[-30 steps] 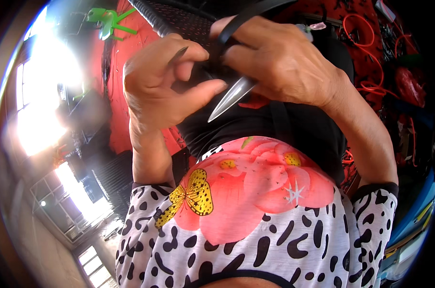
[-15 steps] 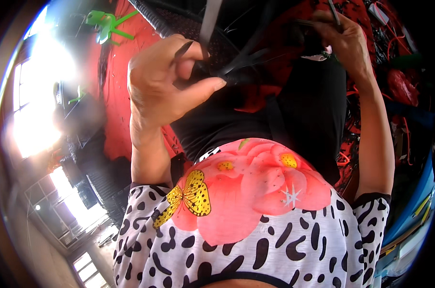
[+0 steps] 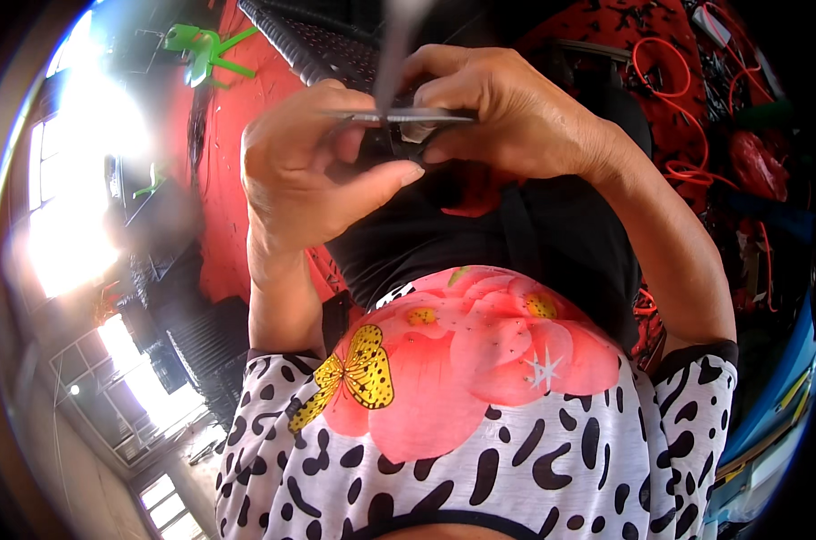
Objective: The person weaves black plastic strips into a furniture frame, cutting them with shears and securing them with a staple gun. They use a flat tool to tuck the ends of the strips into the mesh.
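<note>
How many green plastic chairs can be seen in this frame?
2. One green chair lies at the upper left beside the red surface; a smaller green chair sits lower, near the bright windows. Others may be hidden behind the hands.

Bright daylight floods through large glass windows [image 3: 75, 207] along the left side, washing out the wall there, while a red cloth-covered surface [image 3: 224, 180] with a green plastic object [image 3: 197, 49] stretches behind, tangled orange cables [image 3: 687, 99] lie at the right, and a blue edge [image 3: 777, 405] curves low right.

Both hands [image 3: 408, 144] raised, fingers pinched
</note>
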`<state>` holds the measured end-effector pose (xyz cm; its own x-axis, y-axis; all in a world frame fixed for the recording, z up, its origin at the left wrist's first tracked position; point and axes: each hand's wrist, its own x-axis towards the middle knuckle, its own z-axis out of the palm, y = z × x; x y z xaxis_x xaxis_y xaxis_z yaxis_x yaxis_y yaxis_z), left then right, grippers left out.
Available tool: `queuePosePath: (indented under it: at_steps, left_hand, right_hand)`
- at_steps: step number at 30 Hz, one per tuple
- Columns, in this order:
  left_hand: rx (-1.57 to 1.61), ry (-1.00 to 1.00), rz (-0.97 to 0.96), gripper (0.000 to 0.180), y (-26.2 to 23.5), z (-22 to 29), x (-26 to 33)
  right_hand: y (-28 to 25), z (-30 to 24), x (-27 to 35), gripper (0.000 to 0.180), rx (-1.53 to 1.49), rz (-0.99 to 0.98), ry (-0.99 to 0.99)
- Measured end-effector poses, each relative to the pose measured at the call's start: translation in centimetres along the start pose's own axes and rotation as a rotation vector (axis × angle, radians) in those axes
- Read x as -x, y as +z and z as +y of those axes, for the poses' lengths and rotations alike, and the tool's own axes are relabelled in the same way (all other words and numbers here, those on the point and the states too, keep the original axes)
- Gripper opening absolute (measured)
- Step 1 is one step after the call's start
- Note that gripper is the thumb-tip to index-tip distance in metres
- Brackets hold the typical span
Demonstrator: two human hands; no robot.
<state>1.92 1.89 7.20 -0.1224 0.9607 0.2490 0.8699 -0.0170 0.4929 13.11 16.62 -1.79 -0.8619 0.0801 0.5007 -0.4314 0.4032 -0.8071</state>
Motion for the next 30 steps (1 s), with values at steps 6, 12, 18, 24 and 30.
queuePosePath:
  at_steps: [6, 12, 18, 24, 30]
  left_hand:
    - [0.027, 0.035, 0.094, 0.034, 0.5, -0.1, -0.4]
    - [-0.031, 0.086, 0.028, 0.036, -0.5, -0.8, 0.0]
    - [-0.011, 0.098, -0.042, 0.036, -0.4, -0.2, -1.7]
    - [-0.061, 0.008, -0.049, 0.032, -0.2, -0.9, -0.5]
    - [-0.090, 0.000, -0.146, 0.035, 0.7, 0.4, -1.8]
  right_hand:
    - [-0.3, 2.1, 0.9, 0.016, 0.022, 0.213, -0.166]
    - [-5.5, 7.9, 6.4, 0.016, -0.131, 0.575, 0.665]
    - [-13.4, 15.5, 17.7, 0.037, 0.818, 0.596, 0.946]
    - [-6.1, 6.6, 8.1, 0.029, 0.211, 0.616, 0.275]
    - [-0.4, 1.0, 3.2, 0.024, -0.072, 0.045, 0.221]
